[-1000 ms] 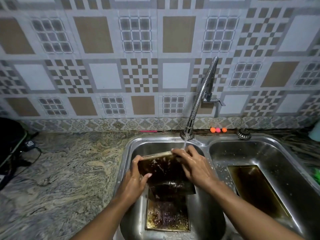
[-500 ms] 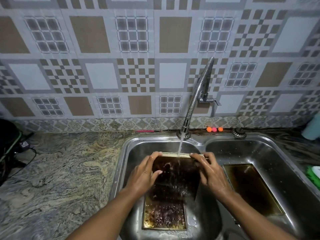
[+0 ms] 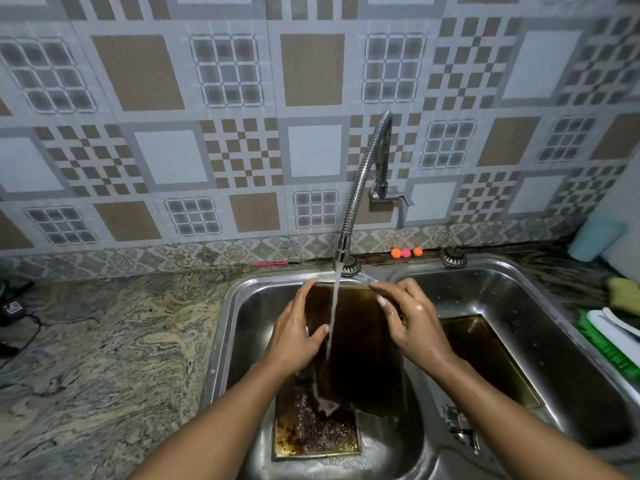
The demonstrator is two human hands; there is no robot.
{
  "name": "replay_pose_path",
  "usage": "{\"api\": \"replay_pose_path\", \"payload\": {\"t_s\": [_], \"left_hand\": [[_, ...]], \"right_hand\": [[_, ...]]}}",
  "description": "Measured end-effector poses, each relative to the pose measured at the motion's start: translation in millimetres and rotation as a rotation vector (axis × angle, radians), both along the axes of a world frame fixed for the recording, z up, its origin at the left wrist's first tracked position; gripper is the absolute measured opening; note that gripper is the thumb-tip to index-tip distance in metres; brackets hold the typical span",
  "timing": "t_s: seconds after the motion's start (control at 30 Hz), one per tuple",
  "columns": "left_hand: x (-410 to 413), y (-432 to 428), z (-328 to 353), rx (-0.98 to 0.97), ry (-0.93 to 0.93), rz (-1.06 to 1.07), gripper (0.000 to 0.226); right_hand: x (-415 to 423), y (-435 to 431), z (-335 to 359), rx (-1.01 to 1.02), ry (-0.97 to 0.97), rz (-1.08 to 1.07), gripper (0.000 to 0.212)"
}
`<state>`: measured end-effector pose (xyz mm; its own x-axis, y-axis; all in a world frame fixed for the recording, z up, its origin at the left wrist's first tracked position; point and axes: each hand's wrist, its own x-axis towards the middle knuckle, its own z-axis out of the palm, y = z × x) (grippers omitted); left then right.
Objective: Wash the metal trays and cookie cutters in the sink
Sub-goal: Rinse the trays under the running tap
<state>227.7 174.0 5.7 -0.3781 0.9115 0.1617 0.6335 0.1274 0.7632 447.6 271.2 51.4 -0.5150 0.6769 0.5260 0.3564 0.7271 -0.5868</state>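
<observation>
The tray (image 3: 360,344) sits between the grips — left hand (image 3: 294,337) and right hand (image 3: 415,327) clasp its side edges.

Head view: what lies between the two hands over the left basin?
Between left hand and right hand: the held dark tray, with the tap's water stream falling onto it, in the head view.

A patterned tile wall (image 3: 173,98) rises behind a marbled stone surface (image 3: 104,341), and a flexible metal faucet (image 3: 360,181) curves down from it with water running from its spout. Along the foot of the wall lie a thin pink stick (image 3: 273,264), three small orange and pink balls (image 3: 406,252) in a row, and a round metal plug (image 3: 453,258). A black cable (image 3: 20,327) trails at the far left; at the far right sit a pale blue container (image 3: 595,240), a yellow-green sponge (image 3: 623,296) and a green brush (image 3: 609,337) with a white handle.
</observation>
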Motion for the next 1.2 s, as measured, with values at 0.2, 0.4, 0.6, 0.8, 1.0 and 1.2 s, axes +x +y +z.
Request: {"api": "replay_pose_path", "payload": {"t_s": [0.2,0.4,0.6,0.8,1.0,1.2], "left_hand": [[19.1,-3.1,-16.6,-0.076,-0.176,0.061,0.09],[52.1,-27.3,-21.9,-0.115,-0.242,-0.033,0.098],[50.0,-32.9,-24.9,-0.164,-0.137,0.175,0.059],[43.3,-23.0,-16.2,0.068,-0.252,0.268,0.054],[40.8,0.2,-6.3,0.136,-0.383,0.22,0.07],[45.4,29.1,-10.0,0.153,-0.439,0.154,0.077]], "right_hand": [[-53.3,-7.2,21.9,-0.065,-0.095,0.068,0.017],[-102.4,-10.9,23.9,-0.228,-0.177,-0.004,0.014],[-129.0,-9.8,22.3,-0.391,-0.169,0.003,0.02],[-98.8,-3.5,16.8,-0.482,-0.173,0.067,0.051],[-35.9,12.7,-27.9,-0.72,-0.24,-0.163,0.041],[3.1,19.9,-37.1,-0.846,0.093,-0.156,0.031]]}}
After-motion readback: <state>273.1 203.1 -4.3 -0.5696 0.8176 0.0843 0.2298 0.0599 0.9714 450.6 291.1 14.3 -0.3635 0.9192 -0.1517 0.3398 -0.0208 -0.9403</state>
